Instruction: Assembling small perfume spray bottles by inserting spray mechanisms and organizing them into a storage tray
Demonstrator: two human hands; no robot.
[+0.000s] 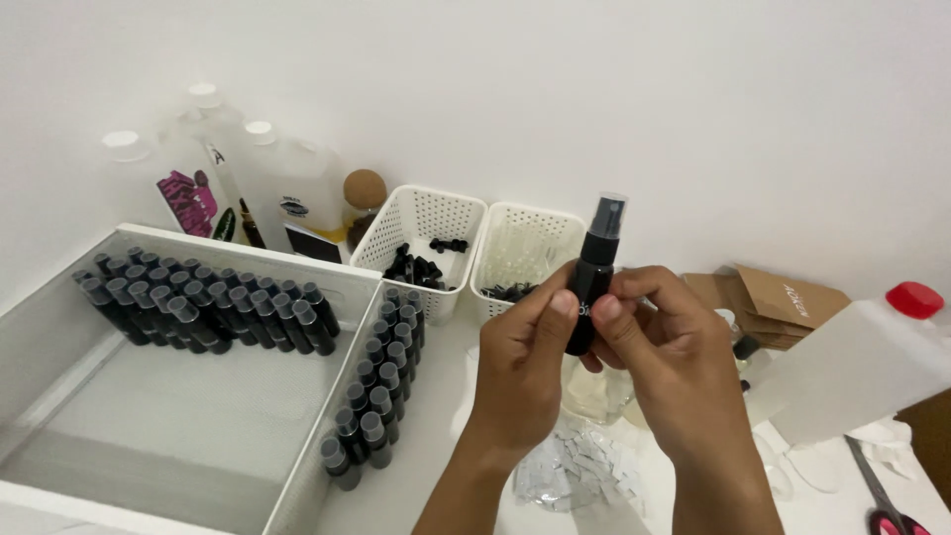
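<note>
A small black spray bottle [593, 269] with a clear cap stands upright in front of me, held by both hands. My left hand [520, 369] grips its lower body from the left, thumb pressed on the front. My right hand [674, 347] holds it from the right, thumb beside the left thumb. Below the hands lies a pile of small clear slips [580, 471] on the white table.
A large white bin [297, 476] at left holds rows of black bottles [203, 302]; more bottles [381, 391] line its right side. Two white perforated baskets [421, 213] [535, 223] stand behind. Big white jugs [282, 183], a red-capped jug [862, 362], brown boxes [783, 297], scissors [882, 495].
</note>
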